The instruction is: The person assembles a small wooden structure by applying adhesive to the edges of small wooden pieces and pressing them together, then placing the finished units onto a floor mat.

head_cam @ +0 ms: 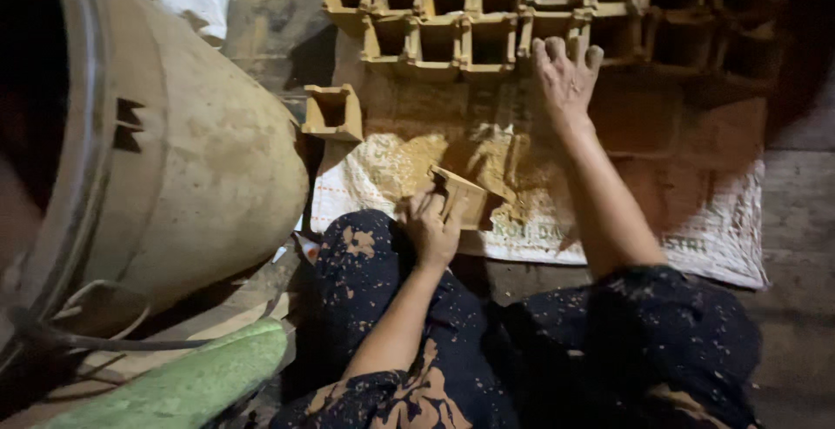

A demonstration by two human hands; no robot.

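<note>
Lying at far left: large dusty tan tilted drum [200, 159], green curved sheet [187, 385] below it. Single square open-topped ochre clay box [333, 113] stands beside drum. Left hand [432, 229] clamped on small ochre clay mould box [464, 197], tilted, over clay-strewn white woven sack [539, 212]. Right hand [565, 77] fingers spread, palm down, touching front row of stacked ochre clay boxes [487, 12], holding nothing.

The small open mould [461, 196] and the rows of box-shaped pots [444, 38] look like matt, rough clay. The sack [713, 246] beneath is woven plastic, dusted with clay. The drum [200, 159] is dull, grimy metal.
</note>
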